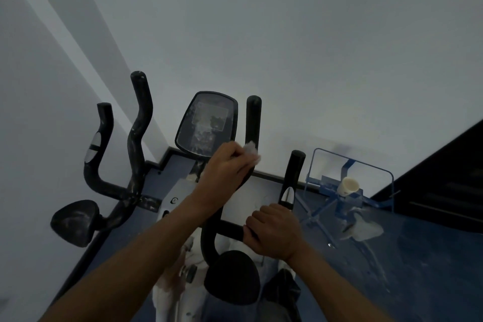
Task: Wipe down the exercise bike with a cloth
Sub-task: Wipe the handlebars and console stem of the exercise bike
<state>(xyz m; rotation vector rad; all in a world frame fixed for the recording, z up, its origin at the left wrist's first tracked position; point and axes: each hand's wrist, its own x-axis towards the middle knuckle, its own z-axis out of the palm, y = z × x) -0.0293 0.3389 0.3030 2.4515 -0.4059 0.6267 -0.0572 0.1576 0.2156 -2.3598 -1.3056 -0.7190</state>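
Note:
The exercise bike (pixel 180 198) stands below me against a white wall, with a dusty console screen (pixel 206 123) at its top. My left hand (pixel 224 172) grips a small white cloth (pixel 252 153) and presses it against the tall black right handlebar (pixel 253 117), just right of the console. My right hand (pixel 274 230) grips the lower black crossbar (pixel 230 230), beside the short grip with a silver sensor (pixel 288 195). A black pad (pixel 232 277) sits under my arms.
The left handlebars (pixel 138 128) and a dusty black pad (pixel 74 222) rise at left. A blue wire-frame stand (pixel 347 185) holding a cream cup (pixel 349 185) sits on the dark blue floor at right, beside a grey object (pixel 366 230). A dark panel (pixel 444 178) fills the far right.

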